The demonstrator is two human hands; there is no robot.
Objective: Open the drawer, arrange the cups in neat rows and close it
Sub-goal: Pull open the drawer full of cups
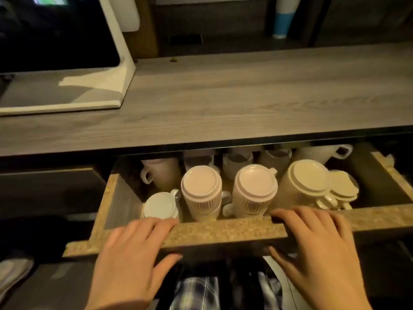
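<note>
Countertop (223,97) lip over half-open drawer (223,229)

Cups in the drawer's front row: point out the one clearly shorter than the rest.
The small white cup at the left end, by the left hand. Its upturned base sits well below the tall ribbed cups beside it.

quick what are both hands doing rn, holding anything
Left hand: holds the drawer front, fingers over its top edge, thumb on its face.
Right hand: holds the drawer front the same way.
</note>
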